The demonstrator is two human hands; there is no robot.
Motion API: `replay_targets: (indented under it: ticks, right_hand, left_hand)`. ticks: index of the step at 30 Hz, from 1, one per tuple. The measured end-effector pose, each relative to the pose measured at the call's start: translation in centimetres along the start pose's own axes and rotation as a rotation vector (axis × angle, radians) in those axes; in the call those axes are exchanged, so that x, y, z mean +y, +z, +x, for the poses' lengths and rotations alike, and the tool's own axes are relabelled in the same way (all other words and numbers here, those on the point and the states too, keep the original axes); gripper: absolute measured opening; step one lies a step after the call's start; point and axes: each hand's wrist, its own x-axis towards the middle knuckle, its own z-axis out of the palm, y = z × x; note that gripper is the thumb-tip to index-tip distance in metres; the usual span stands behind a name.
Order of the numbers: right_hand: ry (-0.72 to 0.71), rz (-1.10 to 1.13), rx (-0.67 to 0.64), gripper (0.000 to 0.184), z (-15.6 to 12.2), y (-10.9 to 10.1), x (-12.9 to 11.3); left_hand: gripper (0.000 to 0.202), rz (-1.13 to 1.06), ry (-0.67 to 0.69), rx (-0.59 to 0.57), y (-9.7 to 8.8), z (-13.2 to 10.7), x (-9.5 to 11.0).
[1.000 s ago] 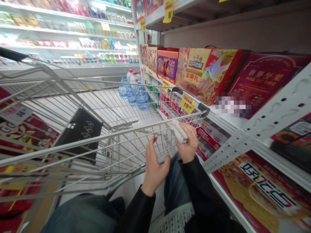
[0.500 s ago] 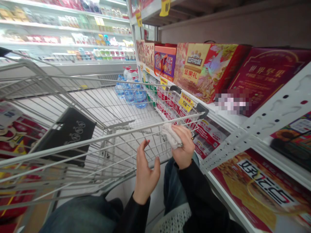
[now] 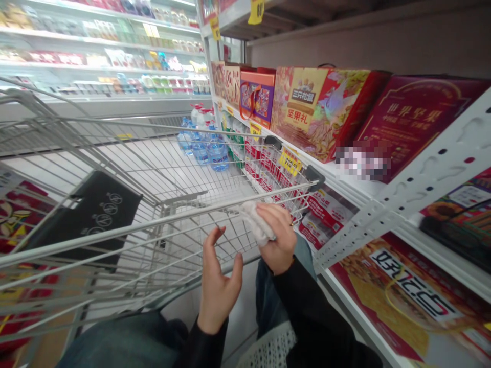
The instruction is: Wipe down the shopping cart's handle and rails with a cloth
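My right hand (image 3: 274, 237) is closed around a crumpled white tissue or cloth (image 3: 255, 221), and part of it sticks out past my fingers. My left hand (image 3: 218, 283) is raised with its fingers apart and holds nothing. It is just below the near rail of a wire shopping cart (image 3: 153, 223) and does not visibly touch it. Both hands are over the cart's near end. A black flat bag or mat (image 3: 92, 220) lies inside the cart, printed with small white symbols.
White perforated shelving (image 3: 418, 199) with boxed nut gift sets (image 3: 310, 110) runs close along the right of the cart. Bottled water (image 3: 203, 151) stands farther down the aisle. Lit refrigerated shelves (image 3: 103, 61) line the far side.
My hands and the cart have shifted slightly left and down in view. The tissue sits more bunched against my right hand's fingers, and my left hand's fingers have spread a little.
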Motion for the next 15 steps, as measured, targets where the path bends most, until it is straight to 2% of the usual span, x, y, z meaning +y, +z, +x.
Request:
replay_targets:
  ticks: [5,7,9,10,15]
  right_hand:
    - [0.111,-0.166,0.176,0.028,0.0,-2.9,5.2]
    - [0.152,-0.188,0.234,0.026,-0.1,-3.3,6.0]
    - [0.143,-0.161,0.239,0.027,-0.3,-2.9,5.4]
    - [0.112,-0.125,0.199,0.029,-0.3,-2.5,4.7]
    - [-0.083,0.110,-0.122,0.043,0.0,0.1,-0.2]
  left_hand:
    - [0.069,0.014,-0.004,0.005,-0.1,0.0,0.1]
    - [0.070,0.018,-0.009,0.006,0.0,0.0,0.1]
    - [0.069,0.017,-0.013,0.011,0.1,0.0,0.1]
    - [0.069,0.015,-0.013,0.014,0.0,0.0,0.1]
    - [0.068,0.021,-0.005,0.012,-0.7,-0.1,-0.1]
